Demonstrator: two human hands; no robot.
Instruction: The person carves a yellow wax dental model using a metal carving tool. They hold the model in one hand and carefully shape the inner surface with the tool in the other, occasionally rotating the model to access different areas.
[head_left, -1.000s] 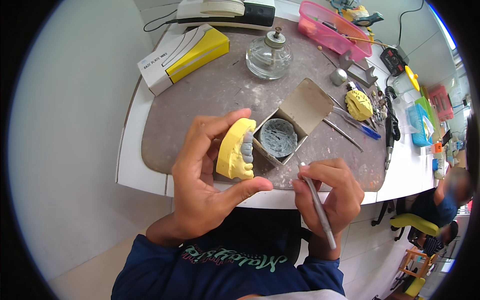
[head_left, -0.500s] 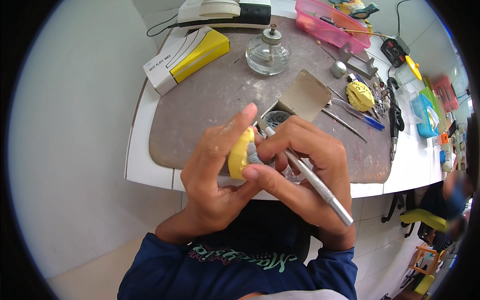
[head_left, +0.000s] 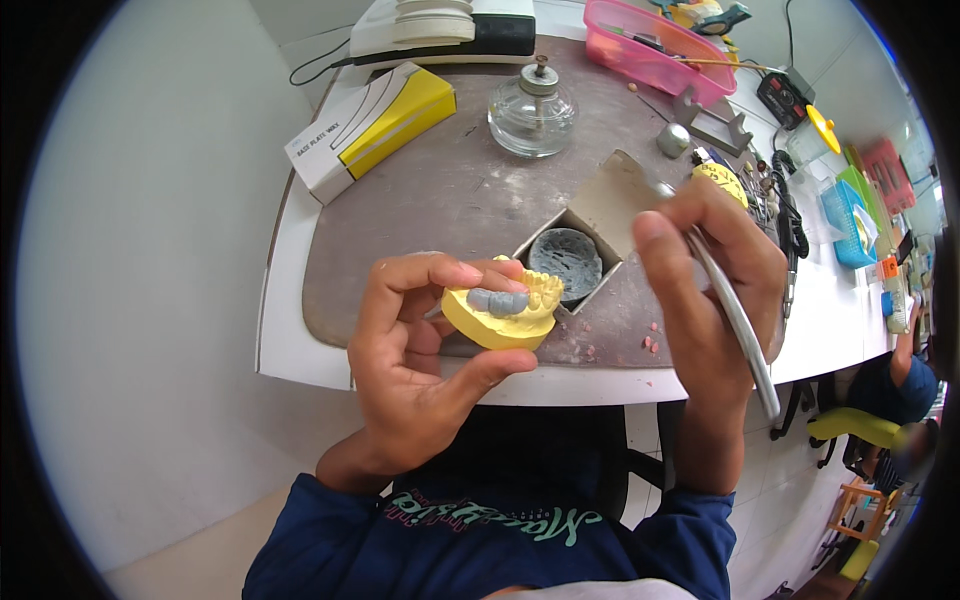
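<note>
Above the table's near edge, my left hand (head_left: 410,340) grips a yellow dental cast (head_left: 508,330) between thumb and fingers. Grey wax teeth (head_left: 497,302) sit along one side of the cast, and a fingertip rests by them. My right hand (head_left: 715,290) is closed around a silver metal-handled carving knife (head_left: 738,320), held apart from the cast to the right. The knife's tip is blurred. Between the hands, an open cardboard box (head_left: 590,297) holds a round grey wax block (head_left: 565,263) with a carved-up surface.
A glass spirit lamp (head_left: 533,112) stands farther back. A yellow and white box (head_left: 375,130) lies at the left, and a pink basket (head_left: 650,60) at the back right. Behind my right hand are another yellow cast (head_left: 722,180) and several tools. Pink crumbs (head_left: 651,342) dot the table.
My right hand has drawn the carving knife away from the cast to the right. My left hand has turned the cast, so its teeth and the grey wax now show. The wax block is uncovered.
</note>
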